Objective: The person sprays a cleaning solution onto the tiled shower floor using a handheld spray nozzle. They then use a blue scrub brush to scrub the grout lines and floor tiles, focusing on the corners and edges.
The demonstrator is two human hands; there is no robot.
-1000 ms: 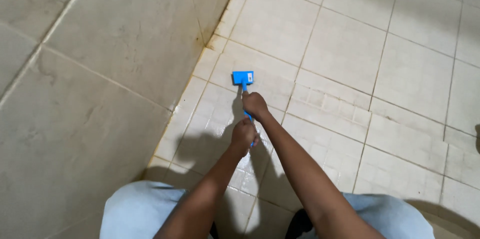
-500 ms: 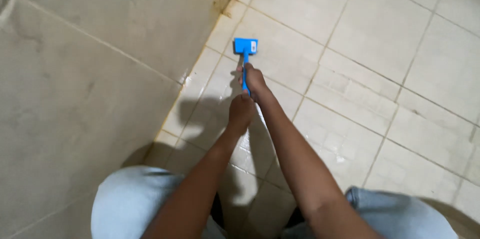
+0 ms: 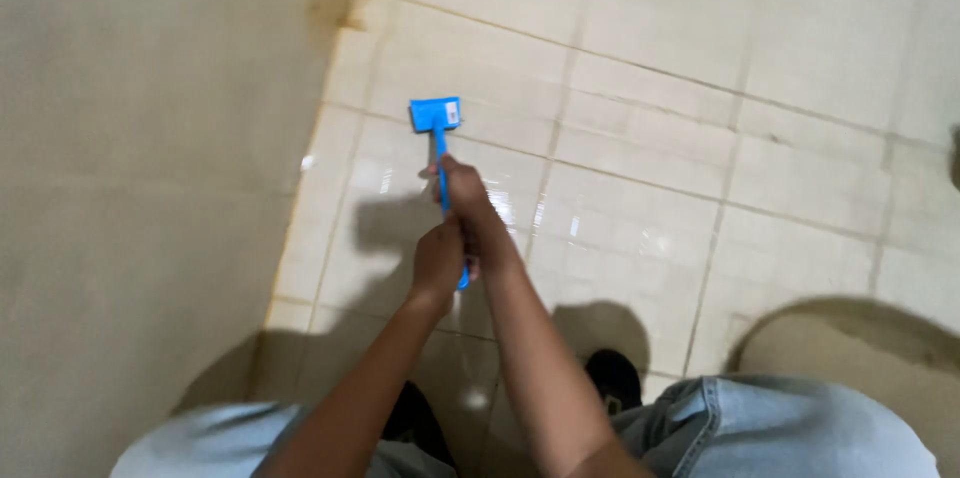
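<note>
On tiled floor [image 3: 640, 138]: left hand [image 3: 438, 258], right hand [image 3: 468, 200] both clasp blue scraper [image 3: 437, 118]

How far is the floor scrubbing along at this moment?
Done, it seems: the tiles beside the hands shine wet. In hand: the left hand and right hand both grip the blue brush, its head on the tile floor near the wall. Left: a brownish stain along the wall edge, and the farther tiles, which look dull.

There was one blue brush [image 3: 437, 143]. There were two hands on it, a left hand [image 3: 438, 260] and a right hand [image 3: 472, 208]. There was one black shoe [image 3: 615, 378].
</note>
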